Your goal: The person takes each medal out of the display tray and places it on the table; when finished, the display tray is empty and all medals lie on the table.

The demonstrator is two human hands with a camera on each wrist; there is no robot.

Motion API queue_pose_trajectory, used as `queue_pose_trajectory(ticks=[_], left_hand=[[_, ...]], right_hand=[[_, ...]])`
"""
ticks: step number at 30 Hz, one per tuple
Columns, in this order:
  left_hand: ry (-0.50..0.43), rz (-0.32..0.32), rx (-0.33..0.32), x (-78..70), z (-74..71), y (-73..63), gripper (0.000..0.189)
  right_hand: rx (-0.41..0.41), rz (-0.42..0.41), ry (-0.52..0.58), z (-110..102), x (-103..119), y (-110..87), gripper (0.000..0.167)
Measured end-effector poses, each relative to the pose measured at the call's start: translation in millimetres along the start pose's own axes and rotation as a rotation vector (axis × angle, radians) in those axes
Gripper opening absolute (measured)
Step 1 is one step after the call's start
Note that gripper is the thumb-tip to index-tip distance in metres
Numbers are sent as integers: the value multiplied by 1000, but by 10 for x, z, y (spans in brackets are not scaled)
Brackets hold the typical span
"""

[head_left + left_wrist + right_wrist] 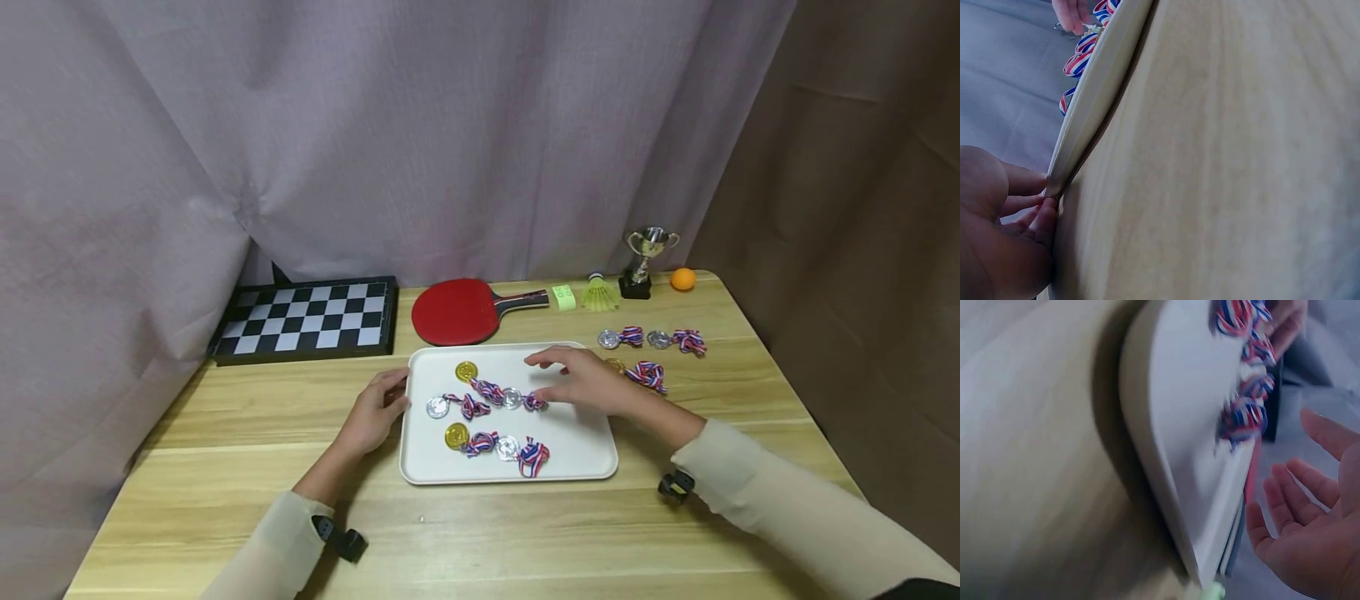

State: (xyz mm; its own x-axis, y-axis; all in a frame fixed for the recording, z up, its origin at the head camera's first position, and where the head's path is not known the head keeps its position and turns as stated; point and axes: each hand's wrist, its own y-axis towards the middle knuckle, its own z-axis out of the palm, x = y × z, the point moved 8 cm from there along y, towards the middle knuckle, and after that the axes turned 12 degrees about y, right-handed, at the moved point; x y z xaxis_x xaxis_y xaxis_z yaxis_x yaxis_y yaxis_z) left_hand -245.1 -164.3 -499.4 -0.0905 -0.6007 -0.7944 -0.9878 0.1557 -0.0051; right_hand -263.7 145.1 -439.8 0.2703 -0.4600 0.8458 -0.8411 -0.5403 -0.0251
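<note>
A white tray (577, 457) lies on the wooden table, bearing several gold and silver medals with striped ribbons. My left hand (377, 412) grips its left rim; the left wrist view shows the fingers (1025, 181) pinching that edge. Over the tray's right half is my right hand (581, 382), fingers relaxed and apart, holding nothing in the right wrist view. Its thumb is close to the ribbon of a silver medal (512, 398); whether they touch I cannot tell. A gold medal (456, 435) lies near the front. Partly behind the right hand is another gold medal (617, 365), off the tray.
Two silver medals, one with its ribbon (688, 342) outermost, lie right of the tray. Along the back are a chessboard (307, 318), a red table tennis paddle (455, 312), a green note block (564, 297), a shuttlecock (600, 294), a trophy cup (643, 260) and an orange ball (682, 279).
</note>
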Motion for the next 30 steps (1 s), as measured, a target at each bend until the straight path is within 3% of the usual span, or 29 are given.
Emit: queue_pose_trajectory(ticks=[7,13,30], left_hand=[[2,0,2,-8,2,3,50],[10,1,1,1,2,3,49],[4,1,2,-10,0,-5,50]], right_hand=[[69,-5,-82,313,-73,113,65],[82,-12,-141,422,-215,185,68],[41,-47,-86,440,-206,229,34]])
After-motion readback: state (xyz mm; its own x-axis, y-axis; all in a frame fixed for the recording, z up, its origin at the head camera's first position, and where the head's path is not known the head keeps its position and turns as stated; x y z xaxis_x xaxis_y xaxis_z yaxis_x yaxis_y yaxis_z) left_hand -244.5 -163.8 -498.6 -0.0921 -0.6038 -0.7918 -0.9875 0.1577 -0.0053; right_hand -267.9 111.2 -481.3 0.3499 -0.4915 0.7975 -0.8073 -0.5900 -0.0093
